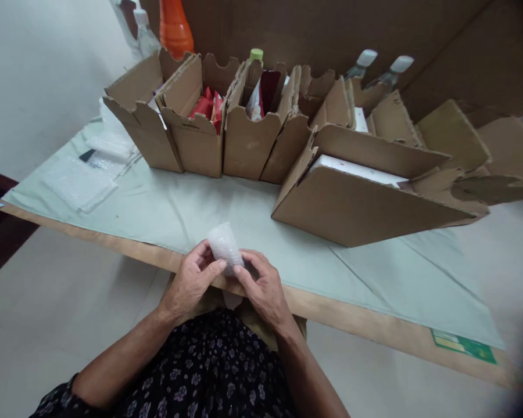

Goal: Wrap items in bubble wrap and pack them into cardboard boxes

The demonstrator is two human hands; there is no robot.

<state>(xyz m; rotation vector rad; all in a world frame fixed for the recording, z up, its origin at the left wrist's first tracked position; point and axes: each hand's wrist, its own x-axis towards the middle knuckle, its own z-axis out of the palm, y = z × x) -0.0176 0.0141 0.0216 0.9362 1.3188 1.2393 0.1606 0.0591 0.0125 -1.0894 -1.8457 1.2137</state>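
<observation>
A small roll of bubble wrap (225, 244) is held between both hands, just above the front edge of the table. My left hand (195, 276) grips its left side, thumb laid near the lower end. On the other side my right hand (261, 284) pinches the lower right part with thumb and fingers. Whether anything is inside the wrap cannot be seen through the cloudy layers. More flat bubble wrap sheets (81, 180) lie at the left end of the table, with a dark flat piece among them.
Several cardboard boxes (196, 148) stand in a row at the back, some holding red packets (204, 104). A larger tilted cardboard box (366, 203) with a white slab (357, 168) sits at right. Behind are bottles (396, 69) and an orange container (175, 29). A pale green cloth (192, 197) covers the table.
</observation>
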